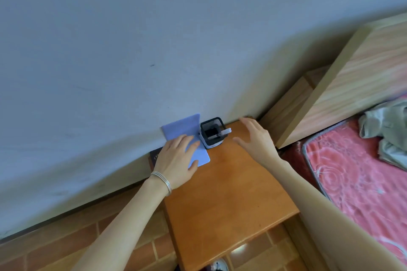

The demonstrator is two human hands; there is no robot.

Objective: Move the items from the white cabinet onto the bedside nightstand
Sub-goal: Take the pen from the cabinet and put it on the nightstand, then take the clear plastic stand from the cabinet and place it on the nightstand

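An orange-brown wooden bedside nightstand (pixel 229 193) was seen from above, nearest the viewer, with two bare forearms reaching over it. The left hand (pixel 176 158), a silver bangle (pixel 161 181) at its wrist, was laid flat with fingers spread on the base of a pale blue L-shaped plastic bookend (pixel 189 138). The right hand (pixel 255 138) was held open and empty just right of a black mesh pen holder (pixel 212 133), which stood beside the bookend at the far edge. A placing step appeared nearly done; a return to the cabinet seemed called for. Beyond, a blue-grey wall (pixel 154 39) was visible, and at right a pink patterned mattress (pixel 356 160).
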